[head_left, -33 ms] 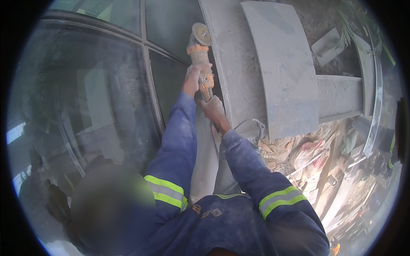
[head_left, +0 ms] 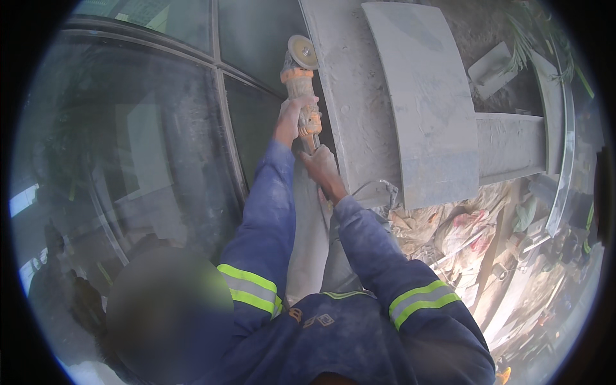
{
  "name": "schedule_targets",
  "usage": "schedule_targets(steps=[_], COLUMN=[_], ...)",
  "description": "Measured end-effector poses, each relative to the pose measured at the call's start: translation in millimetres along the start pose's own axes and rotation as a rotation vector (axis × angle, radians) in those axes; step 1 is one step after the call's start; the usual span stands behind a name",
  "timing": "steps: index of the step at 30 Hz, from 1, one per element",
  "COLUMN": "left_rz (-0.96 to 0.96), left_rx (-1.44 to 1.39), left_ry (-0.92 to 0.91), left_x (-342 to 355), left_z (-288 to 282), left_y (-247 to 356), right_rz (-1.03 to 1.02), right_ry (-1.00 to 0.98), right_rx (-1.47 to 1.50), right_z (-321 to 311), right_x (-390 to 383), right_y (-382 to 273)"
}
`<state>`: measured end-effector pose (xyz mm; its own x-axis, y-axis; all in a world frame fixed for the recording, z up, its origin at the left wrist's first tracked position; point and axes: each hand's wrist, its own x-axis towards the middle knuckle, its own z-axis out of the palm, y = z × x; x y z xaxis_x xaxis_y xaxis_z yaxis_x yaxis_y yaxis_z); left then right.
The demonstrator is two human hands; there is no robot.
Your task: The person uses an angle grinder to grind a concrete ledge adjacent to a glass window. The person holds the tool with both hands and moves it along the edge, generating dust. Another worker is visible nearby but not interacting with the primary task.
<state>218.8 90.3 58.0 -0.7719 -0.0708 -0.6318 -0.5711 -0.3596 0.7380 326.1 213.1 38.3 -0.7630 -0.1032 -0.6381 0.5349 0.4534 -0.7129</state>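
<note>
A dusty orange angle grinder (head_left: 299, 83) with a pale disc (head_left: 303, 51) on top lies along the narrow gap between a dark glass pane (head_left: 253, 115) and the edge of a grey, dust-coated ledge (head_left: 346, 96). My left hand (head_left: 293, 117) is closed round the grinder's body, its fingers reaching over the right side. Lower down, my right hand (head_left: 320, 168) grips the rear handle. The disc sits close to the ledge's edge; whether it touches cannot be told. A cord or hose (head_left: 372, 182) runs beside my right forearm.
Glass panels in metal frames (head_left: 217, 64) fill the left. A curved grey board (head_left: 423, 102) lies on the ledge, with smaller offcuts (head_left: 491, 70) and palm fronds at upper right. Crumpled sheeting (head_left: 462, 231), planks and rubble lie below at right, beside a long metal strip (head_left: 559, 199).
</note>
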Motion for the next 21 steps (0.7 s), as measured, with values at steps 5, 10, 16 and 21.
schedule_targets(steps=[5, 10, 16, 21], left_rz=[-0.026, 0.022, 0.065, 0.090], left_rx=[-0.003, -0.028, -0.010, -0.019], left_ry=[0.018, -0.011, -0.019, 0.005], left_x=[1, 10, 17, 21], left_z=[-4, 1, 4, 8], left_y=[-4, 0, 5, 8], right_rz=[-0.008, -0.005, 0.025, 0.004], right_ry=[0.007, -0.033, -0.050, -0.040], right_rx=[-0.028, -0.004, 0.038, 0.038], right_z=[2, -3, -8, -7], right_x=[-2, 11, 18, 25], right_y=[4, -2, -11, -13])
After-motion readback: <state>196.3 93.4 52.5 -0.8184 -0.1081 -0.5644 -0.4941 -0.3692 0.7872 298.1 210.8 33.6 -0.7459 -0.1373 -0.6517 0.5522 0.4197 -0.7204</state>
